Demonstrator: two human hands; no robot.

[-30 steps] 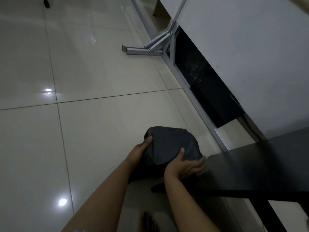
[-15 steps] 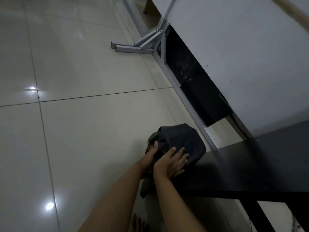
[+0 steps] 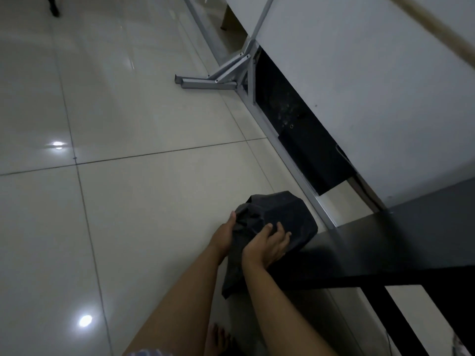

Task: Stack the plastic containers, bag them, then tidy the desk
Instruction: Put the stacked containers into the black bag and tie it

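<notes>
A bulging black bag point(image 3: 280, 214) sits on the tiled floor against the left end of a low black desk point(image 3: 385, 242). Angular shapes press out through its fabric; its contents are hidden. My left hand point(image 3: 225, 233) grips the bag's gathered, crumpled left side. My right hand point(image 3: 270, 244) lies over the bag's near side with fingers curled into the fabric. A flap of the bag hangs down between my forearms.
A white desk point(image 3: 372, 86) on a grey metal frame point(image 3: 231, 75) runs along the right, with a dark panel point(image 3: 303, 140) under it. Glossy pale floor tiles point(image 3: 115, 201) spread to the left. My bare foot point(image 3: 217, 340) shows at the bottom edge.
My hands have moved from the bag's two sides onto its left near part, bunching the fabric there. The bag looks more crumpled at the left.
</notes>
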